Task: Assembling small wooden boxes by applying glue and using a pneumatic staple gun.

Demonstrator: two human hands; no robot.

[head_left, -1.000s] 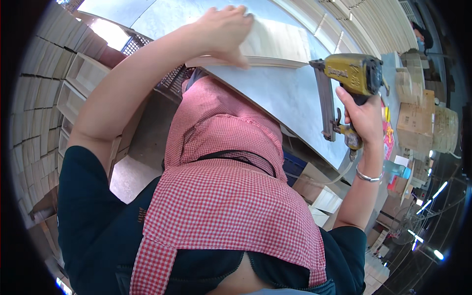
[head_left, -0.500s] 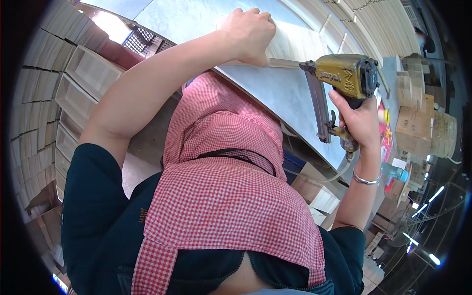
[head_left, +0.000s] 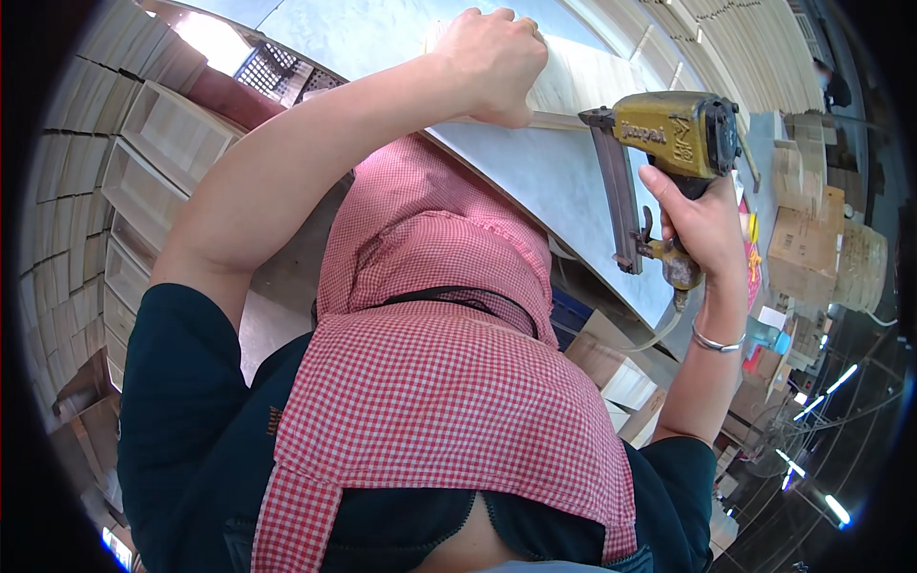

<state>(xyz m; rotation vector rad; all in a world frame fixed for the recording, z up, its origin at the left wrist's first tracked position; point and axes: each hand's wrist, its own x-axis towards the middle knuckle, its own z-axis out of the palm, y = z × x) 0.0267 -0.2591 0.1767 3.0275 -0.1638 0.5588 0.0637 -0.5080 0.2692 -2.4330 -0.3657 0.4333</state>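
Observation:
My right hand (head_left: pixel 705 218) is wrapped round the grip of a gold-coloured pneumatic staple gun (head_left: pixel 673 134) with a dark magazine. The gun's nose touches or nearly touches the right end of a pale wooden panel piece (head_left: pixel 581 81) that lies on the worktable. My left hand (head_left: pixel 492 65) is closed over the left part of this wood, its fingers curled over the far side and partly hidden. Below the gun's handle hangs a pale air hose (head_left: pixel 659 336).
The grey worktable (head_left: pixel 564 177) slants across in front of me. Tall stacks of thin wooden boards (head_left: pixel 740 48) stand at the far right. Open wooden trays (head_left: pixel 143 181) are piled on my left. Cardboard boxes (head_left: pixel 807 234) and a bluish bottle (head_left: pixel 767 337) are at the right.
My left hand has shifted slightly right. The staple gun in my right hand has moved a little up in the picture, its nose still near the wood's end.

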